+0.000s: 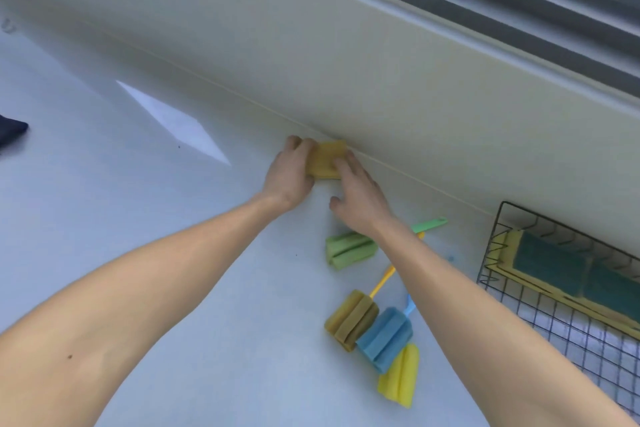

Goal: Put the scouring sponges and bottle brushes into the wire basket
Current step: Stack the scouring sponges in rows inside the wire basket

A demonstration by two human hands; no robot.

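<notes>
A yellow scouring sponge point(325, 159) lies on the pale counter against the back wall. My left hand point(289, 175) grips its left side and my right hand point(360, 198) presses fingers on its right side. Nearer me lie several foam bottle brushes: a green one point(349, 248), an ochre one point(351, 319), a blue one point(384, 338) and a yellow one point(400, 380). My right forearm crosses over their handles. The black wire basket point(498, 229) stands at the right and holds green-and-yellow scouring sponges point(554, 267).
The wall point(381, 62) rises right behind the sponge, with a dark window track point(519, 10) above. A dark blue object point(10, 130) shows at the left edge. A bright patch of light point(173, 121) lies on the counter.
</notes>
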